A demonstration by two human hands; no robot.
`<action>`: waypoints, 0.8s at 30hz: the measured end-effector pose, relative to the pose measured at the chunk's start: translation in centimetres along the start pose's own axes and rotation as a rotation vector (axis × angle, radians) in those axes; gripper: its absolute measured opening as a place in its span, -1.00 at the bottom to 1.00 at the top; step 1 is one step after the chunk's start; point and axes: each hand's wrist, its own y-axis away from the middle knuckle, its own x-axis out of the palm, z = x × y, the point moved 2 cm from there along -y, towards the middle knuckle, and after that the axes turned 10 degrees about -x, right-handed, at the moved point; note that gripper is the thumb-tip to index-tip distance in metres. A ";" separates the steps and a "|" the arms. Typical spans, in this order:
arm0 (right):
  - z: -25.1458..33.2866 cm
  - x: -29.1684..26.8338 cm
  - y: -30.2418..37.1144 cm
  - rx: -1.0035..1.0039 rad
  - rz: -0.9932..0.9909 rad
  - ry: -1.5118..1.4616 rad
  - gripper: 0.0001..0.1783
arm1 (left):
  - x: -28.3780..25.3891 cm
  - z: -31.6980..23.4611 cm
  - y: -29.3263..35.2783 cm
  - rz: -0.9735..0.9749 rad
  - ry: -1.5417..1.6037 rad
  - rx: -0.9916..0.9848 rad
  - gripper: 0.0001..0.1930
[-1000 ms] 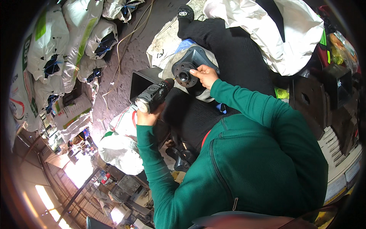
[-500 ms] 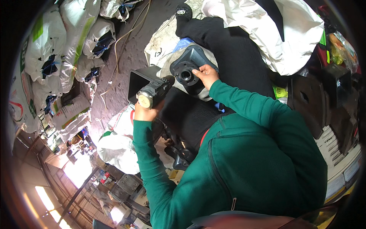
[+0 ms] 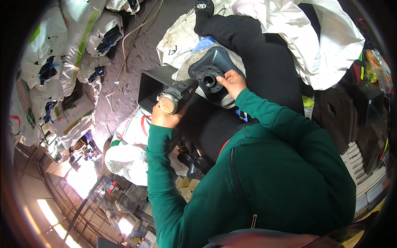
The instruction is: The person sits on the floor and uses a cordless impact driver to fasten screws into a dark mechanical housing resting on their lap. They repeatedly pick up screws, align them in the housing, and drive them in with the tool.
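Observation:
My left hand is wrapped round a dark power drill with a pale yellowish rear end. The drill's front end points at a black part with a squarish base and a round flange with holes round a central opening. It reaches the flange's left rim; whether a bit or screw sits there is too small to tell. My right hand pinches the flange's right side, thumb near the central hole. The part rests against a whitish cloth between my black-trousered legs.
A black open box stands just left of the drill. Stuffed white sacks line the left side, and a loose cable runs over the floor. White sheeting covers part of my leg; dark metal-like plates stand at right.
The view has shifted slightly. The drill's front end has come up against the flange's left edge, and both hands sit a little farther right in the picture. Both grips stay the same.

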 end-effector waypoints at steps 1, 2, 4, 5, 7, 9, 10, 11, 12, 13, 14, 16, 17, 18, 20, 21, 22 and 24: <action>0.0 0.0 0.0 0.005 -0.005 0.006 -0.67 | 0.1 0.1 -0.2 -0.011 -0.032 0.003 -0.57; 0.0 0.0 0.0 0.002 0.000 0.004 -0.67 | 0.2 0.2 -0.3 -0.014 -0.062 -0.002 -0.57; -0.2 0.2 0.0 -0.016 0.006 -0.036 -0.68 | 0.3 0.4 -0.4 -0.017 -0.067 -0.030 -0.57; -0.3 0.3 -0.1 -0.033 0.006 -0.074 -0.68 | 0.4 0.4 -0.5 -0.017 -0.042 -0.052 -0.57; -0.6 0.4 -0.3 -0.094 0.003 -0.030 -0.69 | 0.5 0.3 -0.1 -0.015 -0.018 -0.127 -0.56; -1.1 0.2 -0.7 -0.171 -0.005 0.148 -0.70 | 0.8 -0.1 0.8 -0.023 0.005 -0.188 -0.53; -1.5 0.2 -1.0 -0.145 0.028 0.082 -0.70 | 1.1 -0.5 1.0 -0.019 -0.002 -0.194 -0.53; -1.8 0.3 -1.2 -0.142 0.052 -0.013 -0.70 | 1.0 -0.9 1.5 -0.080 0.001 -0.120 -0.54; -2.1 0.1 -1.6 -0.131 0.060 0.034 -0.67 | 1.0 -1.3 2.2 -0.125 0.000 -0.054 -0.55; -2.3 0.1 -1.7 -0.110 0.059 0.081 -0.62 | 0.9 -1.5 3.1 -0.136 -0.006 -0.034 -0.55; -2.2 0.1 -1.9 -0.147 0.054 0.067 -0.62 | 0.5 -1.9 4.2 -0.222 0.139 0.097 -0.58; -1.7 0.0 -1.7 -0.152 0.032 0.100 -0.62 | 0.0 -1.3 6.5 -0.120 0.323 -0.175 -0.62; -1.1 -0.4 -1.4 -0.164 0.019 0.097 -0.60 | -0.3 -0.8 7.8 -0.020 0.497 -0.409 -0.62; -0.5 -0.7 -1.1 -0.102 -0.003 -0.028 -0.61 | -0.4 -1.0 9.0 -0.051 0.510 -0.300 -0.64; 0.7 -1.8 -0.1 0.119 0.071 -0.389 -0.60 | -0.3 -2.0 10.5 -0.169 0.247 0.110 -0.62; 1.3 -2.5 0.5 0.243 0.150 -0.545 -0.60 | 0.2 -2.3 11.4 -0.157 0.174 0.147 -0.61; 1.9 -3.0 1.2 0.334 0.202 -0.698 -0.59 | 0.9 -2.6 11.9 -0.141 0.177 0.212 -0.60; 3.0 -3.9 2.2 0.419 0.300 -0.939 -0.58 | 2.5 -3.3 12.7 -0.168 0.130 0.299 -0.60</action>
